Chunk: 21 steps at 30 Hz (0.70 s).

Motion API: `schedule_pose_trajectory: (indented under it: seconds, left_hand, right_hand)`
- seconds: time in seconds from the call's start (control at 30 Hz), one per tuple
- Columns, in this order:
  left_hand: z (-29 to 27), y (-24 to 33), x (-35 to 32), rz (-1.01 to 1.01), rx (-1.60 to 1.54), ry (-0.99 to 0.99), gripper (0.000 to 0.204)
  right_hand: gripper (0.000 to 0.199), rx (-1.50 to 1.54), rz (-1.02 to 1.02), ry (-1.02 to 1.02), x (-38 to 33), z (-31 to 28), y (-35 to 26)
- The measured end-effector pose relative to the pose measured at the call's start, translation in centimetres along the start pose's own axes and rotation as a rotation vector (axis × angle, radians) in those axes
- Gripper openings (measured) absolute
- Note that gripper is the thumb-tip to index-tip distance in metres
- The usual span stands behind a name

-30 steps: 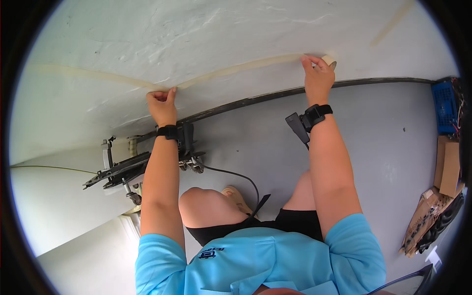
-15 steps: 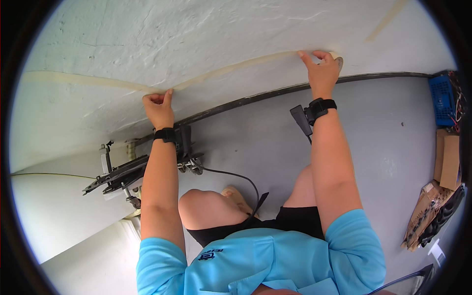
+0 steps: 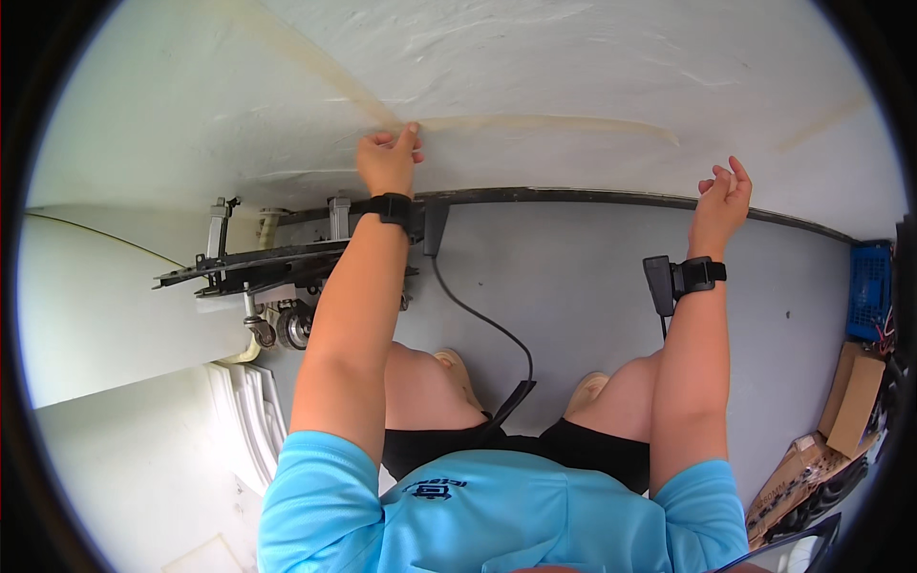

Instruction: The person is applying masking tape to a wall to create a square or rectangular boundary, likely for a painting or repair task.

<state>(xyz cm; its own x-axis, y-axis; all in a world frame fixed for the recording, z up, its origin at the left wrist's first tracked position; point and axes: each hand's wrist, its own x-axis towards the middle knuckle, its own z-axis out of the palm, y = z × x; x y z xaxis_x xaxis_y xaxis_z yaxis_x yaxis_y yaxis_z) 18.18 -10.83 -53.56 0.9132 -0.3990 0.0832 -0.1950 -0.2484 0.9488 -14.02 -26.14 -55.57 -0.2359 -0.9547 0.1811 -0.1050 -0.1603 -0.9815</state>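
Observation:
A pale strip of masking tape (image 3: 554, 123) runs across the white wall (image 3: 535, 57), bending at my left hand. From there one stretch slants up to the left and the other goes right to an end short of my right hand. My left hand (image 3: 387, 164) is closed on the tape at the bend, thumb up against it and fingers curled. My right hand (image 3: 721, 205) is raised near the wall's base, fingers apart, with nothing visible in it. The tape roll is out of sight. Both wrists wear black straps with small devices.
A black wheeled frame (image 3: 272, 263) with metal casters stands at the left by the wall. A dark skirting strip (image 3: 573, 196) edges the grey floor (image 3: 573, 277). On the right are a blue crate (image 3: 869, 286) and cardboard boxes (image 3: 850, 396). White sheets (image 3: 246, 420) lean at the lower left.
The tape's right end has come away from my right hand, and the roll is no longer seen. My right hand has lowered. My left hand still holds the tape; the whole view has shifted.

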Motion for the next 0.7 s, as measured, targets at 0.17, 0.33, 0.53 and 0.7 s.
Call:
schedule_pose_trajectory:
  seconds: [0.17,0.33,0.53,0.7]
  left_hand:
    - [0.5,1.4,-0.5,-0.360,-0.318,-0.037,0.025]
    - [0.1,0.3,0.8,-0.359,-0.468,-0.041,0.027]
    - [1.0,-0.3,-3.5,-0.313,-0.562,-0.025,0.024]
    - [2.9,0.4,-3.5,-0.086,-0.432,-0.409,0.018]
  right_hand:
    - [0.025,0.047,0.025,-0.037,-1.3,0.3,-1.7]
    - [0.026,0.092,0.024,-0.057,-1.5,0.0,-2.2]
    - [0.026,0.067,0.018,-0.043,-1.0,-1.3,-2.3]
    - [0.026,0.145,0.075,-0.066,-1.6,-1.5,-2.8]
